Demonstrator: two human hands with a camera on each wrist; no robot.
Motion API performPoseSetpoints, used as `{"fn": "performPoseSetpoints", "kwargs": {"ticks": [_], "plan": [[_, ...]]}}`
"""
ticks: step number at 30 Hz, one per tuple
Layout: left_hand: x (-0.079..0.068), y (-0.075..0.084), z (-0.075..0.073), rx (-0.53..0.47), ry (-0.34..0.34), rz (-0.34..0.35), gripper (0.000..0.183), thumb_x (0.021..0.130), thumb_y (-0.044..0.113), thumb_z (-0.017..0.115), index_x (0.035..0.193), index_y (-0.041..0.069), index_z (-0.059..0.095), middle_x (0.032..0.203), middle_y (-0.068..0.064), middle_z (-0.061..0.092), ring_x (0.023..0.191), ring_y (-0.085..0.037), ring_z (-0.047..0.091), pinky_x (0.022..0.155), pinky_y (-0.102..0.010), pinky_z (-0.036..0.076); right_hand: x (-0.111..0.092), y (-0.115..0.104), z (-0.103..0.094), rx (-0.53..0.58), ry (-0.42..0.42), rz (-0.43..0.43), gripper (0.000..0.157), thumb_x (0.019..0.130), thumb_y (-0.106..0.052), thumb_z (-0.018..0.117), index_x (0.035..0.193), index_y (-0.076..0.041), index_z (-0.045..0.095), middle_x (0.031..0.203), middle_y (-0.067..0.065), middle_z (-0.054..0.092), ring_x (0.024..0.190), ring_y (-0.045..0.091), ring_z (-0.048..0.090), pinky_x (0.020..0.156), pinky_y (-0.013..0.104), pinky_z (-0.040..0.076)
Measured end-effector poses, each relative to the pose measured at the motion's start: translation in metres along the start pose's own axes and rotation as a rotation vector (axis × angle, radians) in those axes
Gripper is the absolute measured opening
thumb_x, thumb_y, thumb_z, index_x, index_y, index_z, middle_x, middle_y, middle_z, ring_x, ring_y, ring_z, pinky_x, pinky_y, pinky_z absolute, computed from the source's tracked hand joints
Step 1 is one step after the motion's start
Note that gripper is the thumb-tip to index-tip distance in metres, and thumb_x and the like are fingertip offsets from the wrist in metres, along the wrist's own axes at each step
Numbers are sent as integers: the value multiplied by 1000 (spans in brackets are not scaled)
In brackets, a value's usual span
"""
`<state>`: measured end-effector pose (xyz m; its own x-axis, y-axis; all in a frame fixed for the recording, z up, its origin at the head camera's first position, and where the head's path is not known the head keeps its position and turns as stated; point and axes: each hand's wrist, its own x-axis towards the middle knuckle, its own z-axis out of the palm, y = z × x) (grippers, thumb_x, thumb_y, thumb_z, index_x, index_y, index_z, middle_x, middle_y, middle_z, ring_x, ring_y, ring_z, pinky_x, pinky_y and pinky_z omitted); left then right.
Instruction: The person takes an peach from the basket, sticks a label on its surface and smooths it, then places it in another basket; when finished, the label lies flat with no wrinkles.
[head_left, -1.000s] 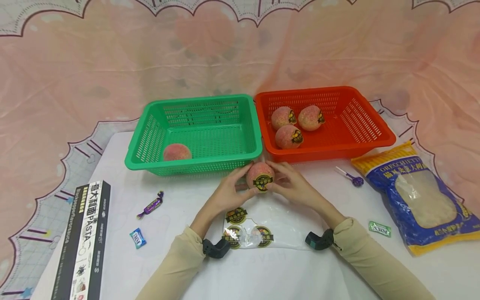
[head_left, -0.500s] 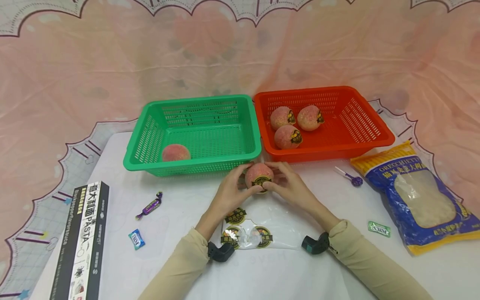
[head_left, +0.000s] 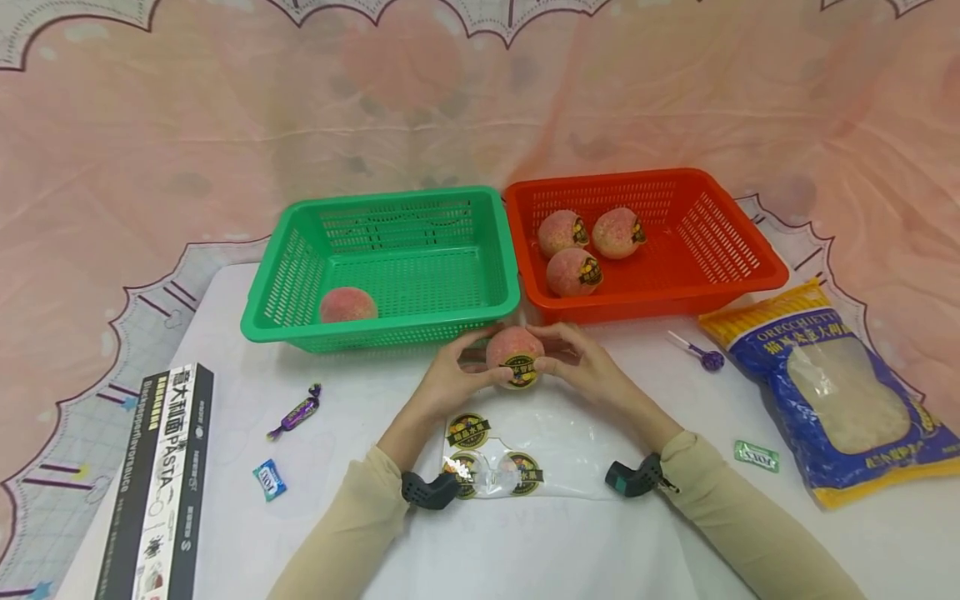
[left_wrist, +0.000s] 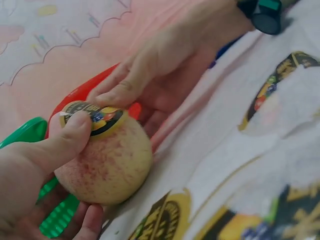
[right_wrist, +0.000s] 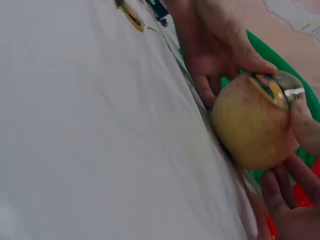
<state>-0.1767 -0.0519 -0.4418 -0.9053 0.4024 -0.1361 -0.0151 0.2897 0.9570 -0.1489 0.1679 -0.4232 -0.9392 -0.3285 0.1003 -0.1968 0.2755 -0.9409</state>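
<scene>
A pink peach [head_left: 512, 340] is held between both hands in front of the baskets. A round black-and-gold sticker [head_left: 519, 370] lies on its near side. From the left, my left hand [head_left: 448, 382] grips the peach, its thumb pressing on the sticker in the left wrist view, with fingers around the fruit's lower side. My right hand [head_left: 596, 375] holds the other side, its thumb at the sticker's opposite edge. Below the hands lies a clear sticker sheet [head_left: 573, 467] with several similar stickers on its left part. The right wrist view shows the peach [right_wrist: 250, 125] with its yellow side bare.
A green basket [head_left: 382, 327] holds one peach [head_left: 348, 304]. The red basket [head_left: 660, 302] beside it contains 3 stickered peaches. On the left are a pasta box [head_left: 156, 483] and two wrapped sweets; on the right, a lollipop [head_left: 705, 357], a green sweet [head_left: 756, 456] and an orecchiette bag [head_left: 840, 400].
Both hands keep hold of the peach. The thumbs have shifted over the sticker and now stand at its two sides, leaving more of it visible. The head view has moved slightly.
</scene>
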Motion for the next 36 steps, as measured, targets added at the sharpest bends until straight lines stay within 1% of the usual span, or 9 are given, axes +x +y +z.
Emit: {"fn": "performPoseSetpoints", "kwargs": {"ticks": [4,7,11,15,18,22,25,31,36], "plan": [[-1,1,-1,-4,-20,17,63,66,36,76,122,37,46,125,9,46,105,-18,55,83,-30,49,3,14,-4,-16,2,29,35,84,-25,59,118,-21,54,122,-2,55,111,18,51,94,33,41],[-2,3,1,11,-28,36,66,67,38,75,124,33,42,124,6,46,111,-16,50,89,-31,46,4,22,-5,23,-50,25,39,85,-27,58,123,-23,49,127,-3,50,115,17,48,96,30,40],[-3,6,4,-1,-64,68,72,69,37,73,129,27,33,128,6,43,119,-14,43,97,-33,40,5,27,-3,92,-81,31,44,85,-25,58,127,-21,44,130,-1,46,117,20,46,95,26,40],[-4,6,7,34,-66,45,81,66,42,74,132,26,30,127,6,43,116,-15,46,95,-35,41,4,28,-1,191,-27,76,44,85,-25,58,126,-15,45,125,4,48,110,17,50,91,25,44],[-5,6,9,118,-49,-5,87,59,52,75,132,31,33,123,3,42,108,-17,50,87,-34,44,5,29,0,429,111,126,38,86,-25,58,119,-9,48,113,8,53,100,16,55,86,29,47],[-8,5,13,198,-26,-10,81,55,57,75,126,41,39,118,-1,40,100,-21,52,81,-35,47,4,28,-4,845,434,137,24,84,-26,61,99,-11,49,93,4,57,85,17,55,81,30,46],[-10,5,15,197,-20,22,75,57,56,74,122,43,39,119,2,43,100,-20,54,80,-36,47,4,24,-13,1036,654,111,15,86,-22,57,89,-14,45,86,2,54,80,17,52,77,30,44],[-16,14,19,193,-26,87,76,59,55,73,125,41,38,119,11,49,100,-15,55,80,-35,48,1,7,-44,1215,947,169,19,86,-20,52,101,-16,41,104,5,48,82,20,50,76,30,46],[-25,38,23,129,-36,179,71,67,43,74,126,42,34,124,11,45,106,-14,52,85,-36,47,-3,-6,-71,1320,1061,203,32,85,-16,55,114,-16,41,119,4,45,90,21,48,77,31,46]]}}
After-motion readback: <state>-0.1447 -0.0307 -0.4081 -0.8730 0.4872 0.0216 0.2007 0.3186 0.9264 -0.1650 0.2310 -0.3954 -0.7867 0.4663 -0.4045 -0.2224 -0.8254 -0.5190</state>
